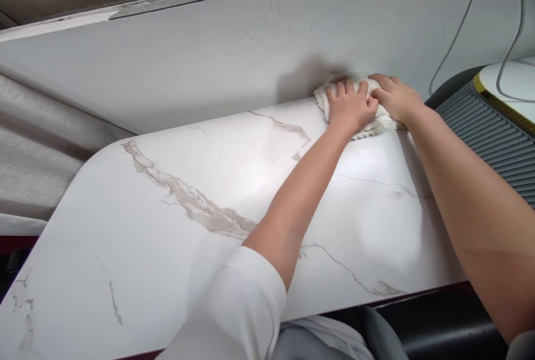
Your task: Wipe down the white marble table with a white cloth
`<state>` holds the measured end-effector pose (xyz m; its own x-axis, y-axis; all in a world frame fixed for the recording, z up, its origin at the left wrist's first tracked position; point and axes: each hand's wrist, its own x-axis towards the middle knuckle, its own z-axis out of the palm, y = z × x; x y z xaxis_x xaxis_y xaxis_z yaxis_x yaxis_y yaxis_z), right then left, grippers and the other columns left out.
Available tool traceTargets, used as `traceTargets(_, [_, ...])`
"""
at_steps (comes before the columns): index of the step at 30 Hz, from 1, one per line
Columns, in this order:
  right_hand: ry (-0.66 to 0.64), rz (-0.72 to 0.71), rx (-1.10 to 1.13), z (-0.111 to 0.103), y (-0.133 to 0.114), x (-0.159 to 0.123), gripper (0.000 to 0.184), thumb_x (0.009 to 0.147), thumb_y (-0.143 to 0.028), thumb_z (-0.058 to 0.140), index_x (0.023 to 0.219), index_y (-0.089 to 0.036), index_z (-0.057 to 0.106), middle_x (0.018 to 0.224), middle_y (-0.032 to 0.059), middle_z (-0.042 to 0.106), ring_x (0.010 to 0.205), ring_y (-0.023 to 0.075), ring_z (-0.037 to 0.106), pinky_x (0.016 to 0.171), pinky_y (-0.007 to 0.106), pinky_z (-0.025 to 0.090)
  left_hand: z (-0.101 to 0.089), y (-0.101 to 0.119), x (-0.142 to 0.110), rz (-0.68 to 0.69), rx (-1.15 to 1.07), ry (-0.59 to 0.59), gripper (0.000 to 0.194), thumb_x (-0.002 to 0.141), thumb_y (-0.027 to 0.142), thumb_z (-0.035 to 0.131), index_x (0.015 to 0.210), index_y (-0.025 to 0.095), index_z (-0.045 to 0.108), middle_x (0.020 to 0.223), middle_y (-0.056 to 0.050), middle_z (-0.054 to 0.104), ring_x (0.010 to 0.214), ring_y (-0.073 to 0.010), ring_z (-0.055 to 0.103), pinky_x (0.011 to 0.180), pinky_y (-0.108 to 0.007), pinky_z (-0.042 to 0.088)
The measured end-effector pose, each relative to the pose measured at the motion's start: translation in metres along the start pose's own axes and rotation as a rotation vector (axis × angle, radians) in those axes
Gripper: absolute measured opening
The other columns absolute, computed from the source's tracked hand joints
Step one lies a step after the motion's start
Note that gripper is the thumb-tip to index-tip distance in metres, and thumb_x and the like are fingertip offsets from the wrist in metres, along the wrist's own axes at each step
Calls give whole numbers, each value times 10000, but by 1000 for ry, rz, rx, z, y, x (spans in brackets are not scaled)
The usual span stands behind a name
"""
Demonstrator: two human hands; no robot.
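A white, ruffled-edge cloth (381,122) lies bunched on the white marble-patterned tabletop (234,181), at its back edge against the grey wall panel. My left hand (350,105) rests flat on the cloth with its fingers spread. Close beside it, my right hand (399,99) bends over the cloth's right part, thumb and fingers pressed onto it. The cloth hides some of what lies beneath, and the right fingertips are partly covered.
Behind the table rises the grey panel (188,70). A dark ribbed unit with a gold-edged white top (510,78) stands at the right, with a thin cable (460,25) hanging nearby. Pale folded material (33,126) borders the left side.
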<state>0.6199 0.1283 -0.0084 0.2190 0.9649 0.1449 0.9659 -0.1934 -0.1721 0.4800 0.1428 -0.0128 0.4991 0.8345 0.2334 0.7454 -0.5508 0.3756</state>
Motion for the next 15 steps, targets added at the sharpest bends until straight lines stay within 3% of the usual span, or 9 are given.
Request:
traceTargets(4, [-39,18,68,-10,-6,-15,605,950,-528,224,1489,-300,377,1509,71,453,1366,363,442,1046,622,375,-5,8,-14,-12,60,-6,488,991,342,314,1430,158,426,1524,-105,411,1406,-337,258,1193,-594,118])
traceTargets(9, [-92,44,63,-22,-4,-44,554,950,-483,244,1493,-394,310,1578,-14,336,1433,303,351,1142,592,312,-8,23,-33,-4,118,-30,519,978,344,310,1456,169,406,1560,-102,372,1443,-325,264,1207,-554,150])
traceTargets(15, [-171,109,19,-36,6,-97,600,962,-464,242,1544,-321,233,1627,63,222,1461,301,293,1114,580,332,-15,49,-75,43,142,-46,537,963,359,301,1454,173,415,1564,-115,368,1458,-319,280,1204,-539,163])
